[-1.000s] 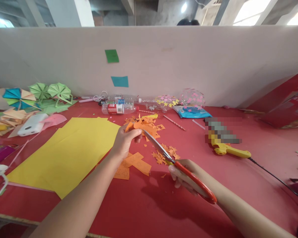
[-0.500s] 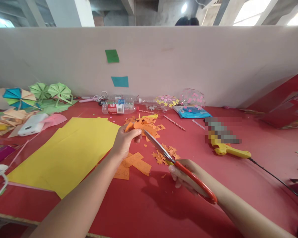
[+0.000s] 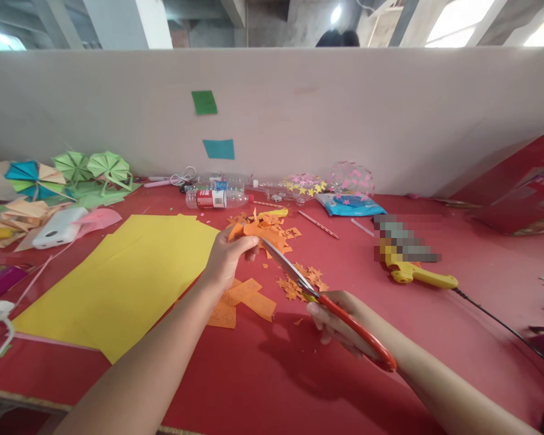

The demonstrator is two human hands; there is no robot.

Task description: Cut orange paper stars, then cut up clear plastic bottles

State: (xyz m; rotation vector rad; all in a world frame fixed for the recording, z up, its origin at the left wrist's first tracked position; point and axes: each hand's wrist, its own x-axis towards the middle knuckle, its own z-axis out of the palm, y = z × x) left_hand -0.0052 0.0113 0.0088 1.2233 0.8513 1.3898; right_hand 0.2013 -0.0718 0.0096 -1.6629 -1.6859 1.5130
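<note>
Pinched in my left hand is a piece of orange paper, held above the table. My right hand is wrapped round red-handled scissors, whose blades point up and left, with the tips at the orange paper by my left thumb. Orange scraps lie in a heap behind the held piece. Several cut orange paper stars are piled below the blades. Flat orange strips rest below my left hand.
Large yellow sheets cover the left of the red table. Along the back lie plastic bottles, star-covered clear domes and a blue packet. On the right is a yellow glue gun with a black cord; a white power bank lies left.
Almost nothing differs. Both hands, the orange paper and the scissors stay in nearly the same place; the head behind the partition has shifted slightly left.
</note>
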